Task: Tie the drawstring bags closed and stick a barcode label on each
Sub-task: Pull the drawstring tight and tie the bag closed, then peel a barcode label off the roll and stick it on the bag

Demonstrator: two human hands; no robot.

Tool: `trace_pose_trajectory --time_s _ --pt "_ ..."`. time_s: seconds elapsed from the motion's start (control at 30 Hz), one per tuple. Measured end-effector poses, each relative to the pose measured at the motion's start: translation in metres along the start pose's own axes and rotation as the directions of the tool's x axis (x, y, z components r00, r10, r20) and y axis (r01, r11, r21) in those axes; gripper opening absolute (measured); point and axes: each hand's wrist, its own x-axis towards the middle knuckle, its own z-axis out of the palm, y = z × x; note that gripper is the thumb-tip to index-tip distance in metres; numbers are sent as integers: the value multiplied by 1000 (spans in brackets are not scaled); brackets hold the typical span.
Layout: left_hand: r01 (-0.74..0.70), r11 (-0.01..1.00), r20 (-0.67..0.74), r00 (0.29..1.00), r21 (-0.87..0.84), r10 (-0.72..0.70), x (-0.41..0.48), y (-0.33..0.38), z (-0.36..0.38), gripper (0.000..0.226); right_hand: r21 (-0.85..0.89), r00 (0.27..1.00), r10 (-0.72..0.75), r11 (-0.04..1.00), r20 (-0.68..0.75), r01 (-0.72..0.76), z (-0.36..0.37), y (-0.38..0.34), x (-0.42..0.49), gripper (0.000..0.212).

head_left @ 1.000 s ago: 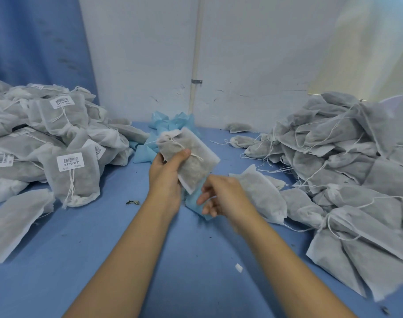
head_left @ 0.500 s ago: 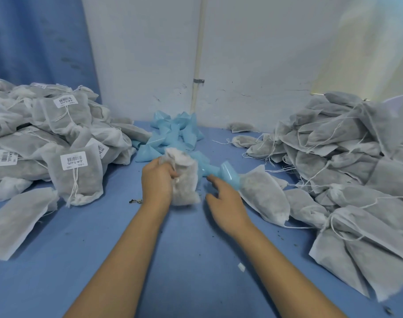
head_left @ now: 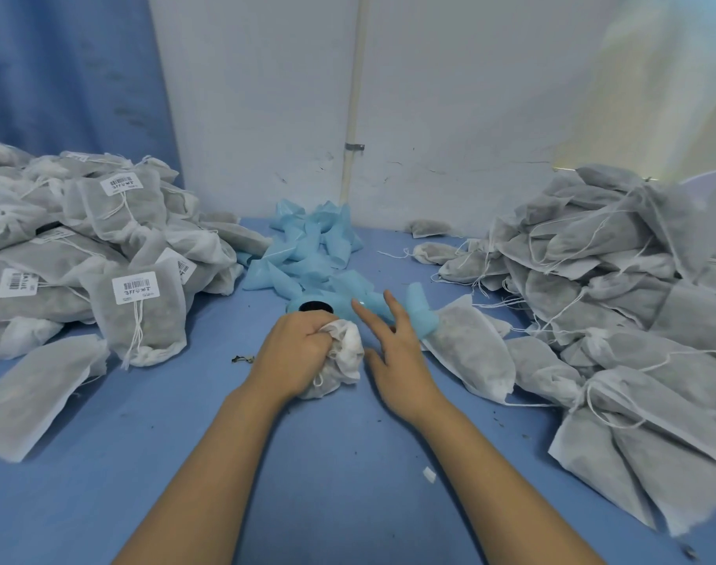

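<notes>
My left hand [head_left: 297, 352] grips the gathered white neck of a grey drawstring bag [head_left: 342, 364] that stands on the blue table [head_left: 266, 462]. My right hand [head_left: 397, 348] hovers just right of the bag with its fingers spread and straight, holding nothing. A pale blue strip of label backing [head_left: 413, 309] trails away behind the right fingers. A pile of labelled bags [head_left: 136, 307] with white barcode stickers lies at the left. An unlabelled pile of bags [head_left: 617, 303] with loose strings fills the right side.
Crumpled blue backing strips [head_left: 307, 246] heap against the white back wall. A small black round object [head_left: 315, 307] sits just beyond my left hand. One flat bag [head_left: 30, 393] lies at the near left. Dark crumbs and a white scrap [head_left: 429, 475] dot the table.
The bag came down from mid-air onto the table and my left hand bunched its neck. My right hand let go of the blue strip and opened its fingers.
</notes>
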Motion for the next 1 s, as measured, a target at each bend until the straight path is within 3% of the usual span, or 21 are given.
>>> trace_pose_trajectory --time_s 0.07,0.13,0.2,0.33,0.43,0.53,0.7,0.8,0.9,1.0 --pt "3 999 -6 1000 -50 -3 -2 1 -1 9 -101 999 -37 994 -20 35 4 0 1 51" --pt "5 996 -9 1000 -88 -6 -3 2 -3 17 -106 996 -8 994 -89 -2 5 -1 0 26" --pt "2 997 -15 1000 -80 -3 -3 1 -3 17 -68 981 40 996 -190 -54 3 0 -1 13" --pt "4 999 5 1000 -47 -4 -1 -1 -1 8 23 948 52 999 -313 -47 2 0 -2 14" --pt "76 981 24 997 -176 -73 -1 -2 -1 8 125 929 100 990 -357 -58 2 0 -3 22" --pt "136 954 67 990 -269 -122 1 -2 -4 28 302 926 229 944 -299 -136 0 2 -3 22" --pt "213 930 128 975 -300 -182 5 5 -2 32 398 973 196 908 -124 -132 6 -3 -6 30" --pt "223 926 190 967 -304 -170 5 10 5 39 402 960 222 905 -170 -138 7 -4 -6 29" --pt "204 923 176 973 -328 -152 5 14 10 26 457 929 264 881 -260 -123 2 -2 -7 26" --pt "166 934 120 984 -318 -134 4 13 10 16 457 932 264 881 -250 -127 2 -3 -7 16"
